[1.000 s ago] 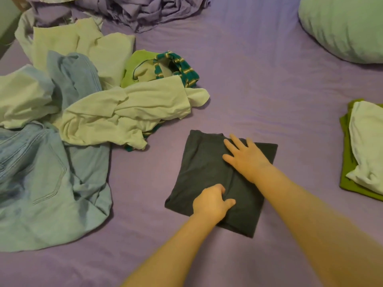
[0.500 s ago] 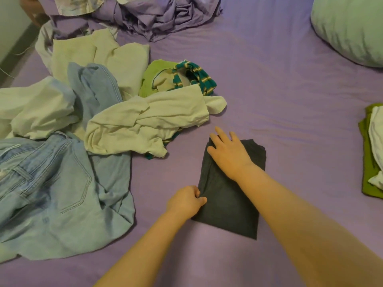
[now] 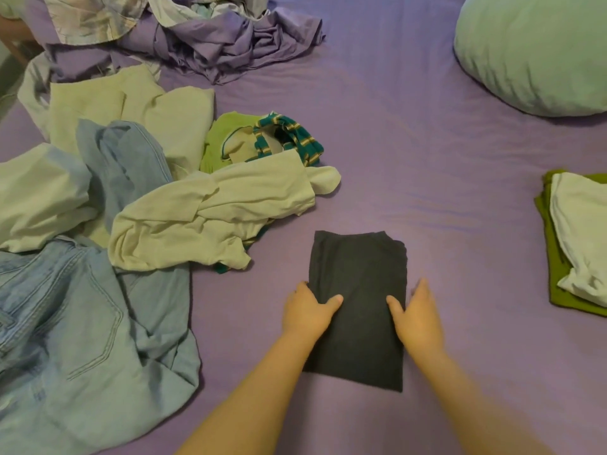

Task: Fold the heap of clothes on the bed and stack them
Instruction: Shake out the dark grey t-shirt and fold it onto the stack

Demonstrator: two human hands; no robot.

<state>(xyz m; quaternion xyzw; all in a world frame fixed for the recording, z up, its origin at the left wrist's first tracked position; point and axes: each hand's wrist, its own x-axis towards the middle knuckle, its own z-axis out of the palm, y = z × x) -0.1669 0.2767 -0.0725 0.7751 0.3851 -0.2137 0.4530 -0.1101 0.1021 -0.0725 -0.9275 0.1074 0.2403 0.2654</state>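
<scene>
Item, well to the left of both hands: the unfolded heap (image 3: 108, 198), made up of pale blue jeans (image 3: 75, 330), cream tops (image 3: 210, 208) and a green striped garment (image 3: 285, 136), left loose because none of it has yet been taken up.

Item, beyond the heap and far from the hands: a crumpled purple sheet (image 3: 230, 44).

Item, left hand (image 3: 308, 311): set at the left edge of the dark folded garment (image 3: 358, 290), thumb laid on top; the fingers appear tucked beneath the edge, so a grasp on the cloth is judged.

Item, between the hands: the dark folded garment, lying flat on the purple bed (image 3: 427, 142), a narrow rectangle, seemingly finished.

Item, right hand (image 3: 417, 316): placed at the right edge, thumb on the cloth, fingers extended alongside; a mirrored hold, presumably for lifting the piece level so the folds are kept.

Item, well to the right of the right hand: the stack (image 3: 574, 244), a white piece upon a green one, judged the destination.

Item, far beyond the right hand: a pale green pillow (image 3: 538, 50).
</scene>
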